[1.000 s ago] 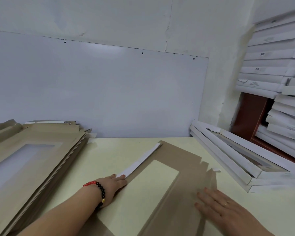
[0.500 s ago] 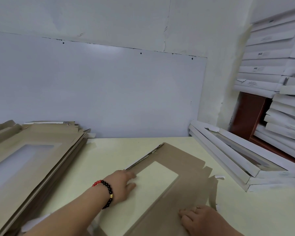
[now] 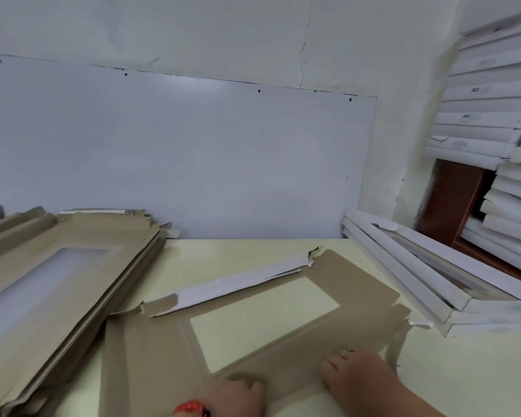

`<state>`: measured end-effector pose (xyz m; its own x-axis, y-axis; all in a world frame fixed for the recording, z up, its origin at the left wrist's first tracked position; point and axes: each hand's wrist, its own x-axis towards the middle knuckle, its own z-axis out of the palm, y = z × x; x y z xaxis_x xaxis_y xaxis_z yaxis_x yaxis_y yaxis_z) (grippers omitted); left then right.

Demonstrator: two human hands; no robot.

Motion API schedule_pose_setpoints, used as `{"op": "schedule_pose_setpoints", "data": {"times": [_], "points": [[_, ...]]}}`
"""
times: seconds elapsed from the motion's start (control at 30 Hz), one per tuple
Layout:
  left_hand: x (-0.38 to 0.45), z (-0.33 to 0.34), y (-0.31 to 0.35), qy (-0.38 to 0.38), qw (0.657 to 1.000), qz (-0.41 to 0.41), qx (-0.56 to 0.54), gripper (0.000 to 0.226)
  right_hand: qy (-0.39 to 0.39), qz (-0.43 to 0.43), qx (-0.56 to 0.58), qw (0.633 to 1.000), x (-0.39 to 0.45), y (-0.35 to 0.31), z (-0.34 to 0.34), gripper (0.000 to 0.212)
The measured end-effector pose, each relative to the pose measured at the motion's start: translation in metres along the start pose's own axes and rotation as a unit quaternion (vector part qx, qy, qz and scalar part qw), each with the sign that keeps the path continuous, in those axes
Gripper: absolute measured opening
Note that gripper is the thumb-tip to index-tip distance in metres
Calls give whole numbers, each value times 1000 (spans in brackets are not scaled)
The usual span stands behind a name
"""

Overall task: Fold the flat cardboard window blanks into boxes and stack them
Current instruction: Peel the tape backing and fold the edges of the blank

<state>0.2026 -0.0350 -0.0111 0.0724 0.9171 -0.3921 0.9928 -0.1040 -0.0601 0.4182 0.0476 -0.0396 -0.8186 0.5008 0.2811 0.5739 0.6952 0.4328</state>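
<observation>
Pale table carries flat blank, blank stack, folded boxes.

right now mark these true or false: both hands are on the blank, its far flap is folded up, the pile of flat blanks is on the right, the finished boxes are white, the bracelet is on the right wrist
1. Both hands are on the blank: true; the left hand and the right hand rest on its near edge.
2. Its far flap is folded up: true, its white side shows.
3. The pile of flat blanks is on the right: false, it lies on the left.
4. The finished boxes are white: true.
5. The bracelet is on the right wrist: false, it is on the left.
</observation>
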Motion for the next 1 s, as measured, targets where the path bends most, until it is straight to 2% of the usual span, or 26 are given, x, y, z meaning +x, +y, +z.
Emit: {"op": "schedule_pose_setpoints", "data": {"times": [0.1, 0.2, 0.27, 0.33, 0.4, 0.47, 0.63, 0.7, 0.8, 0.87, 0.93, 1.0], "points": [[1, 9, -8, -15, 999, 12, 48, 40, 8, 25, 35, 999, 5, -15, -6, 17], [-2, 13, -27, -10, 999, -8, 33, 38, -12, 4, 69, 998, 4, -25, -7, 9], [-3, 15, -38, -2, 999, -13, 31, 36, -66, 44, 132, 988, 0, -26, -10, 11], [-6, 18, -45, 1, 998, -32, 49, 33, -119, 65, 165, 977, -3, -27, -21, 28], [-11, 15, -50, 6, 997, -43, 60, 30, -150, 101, 177, 967, -4, -17, -35, 25], [-14, 8, -57, 7, 999, -28, 37, 22, -219, 107, 189, 951, -7, -1, -38, 22], [2, -13, -77, 20, 1000, 0, -6, 15, -262, 133, 192, 936, 4, 30, -57, 29], [13, -22, -81, 15, 999, -2, -37, 19, -288, 143, 201, 925, 15, 36, -58, 33], [29, -32, -83, -3, 996, -41, -80, 37, -338, 150, 245, 896, 34, 39, -54, 46], [36, -31, -82, 21, 994, -66, -79, 49, -358, 174, 251, 882, 42, 39, -50, 59], [41, -25, -77, 62, 992, -78, -75, 58, -352, 198, 231, 885, 46, 38, -42, 69], [45, -17, -68, 104, 989, -78, -64, 63, -328, 215, 177, 903, 48, 34, -34, 83]]}}
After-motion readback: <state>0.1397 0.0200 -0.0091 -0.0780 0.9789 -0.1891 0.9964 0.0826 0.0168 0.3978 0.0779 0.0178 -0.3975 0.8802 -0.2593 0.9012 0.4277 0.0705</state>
